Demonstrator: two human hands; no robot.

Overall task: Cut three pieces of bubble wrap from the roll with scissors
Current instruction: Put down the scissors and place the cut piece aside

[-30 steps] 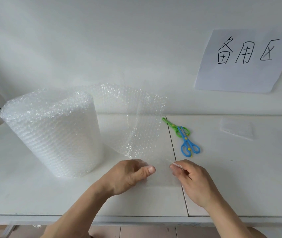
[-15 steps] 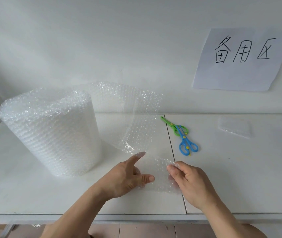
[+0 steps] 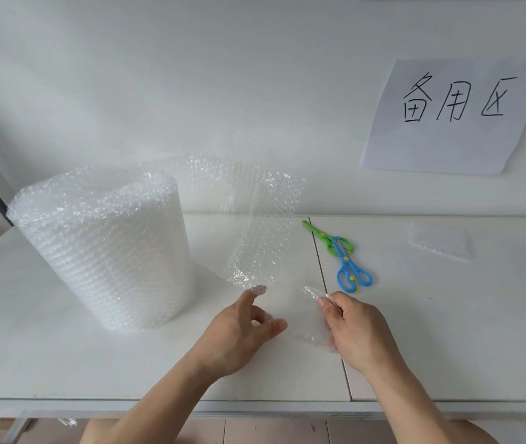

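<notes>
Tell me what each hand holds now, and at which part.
The right hand pinches the bubble wrap sheet at its free end. The left hand only touches it with one fingertip.

My view: a white table (image 3: 447, 331) against a plain white wall (image 3: 191, 75); above it a handwritten paper sign (image 3: 457, 116); below, reddish floor tiles (image 3: 271, 431).

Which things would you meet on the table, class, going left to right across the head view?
Bubble wrap roll → left hand → right hand → scissors → cut bubble wrap piece.
</notes>
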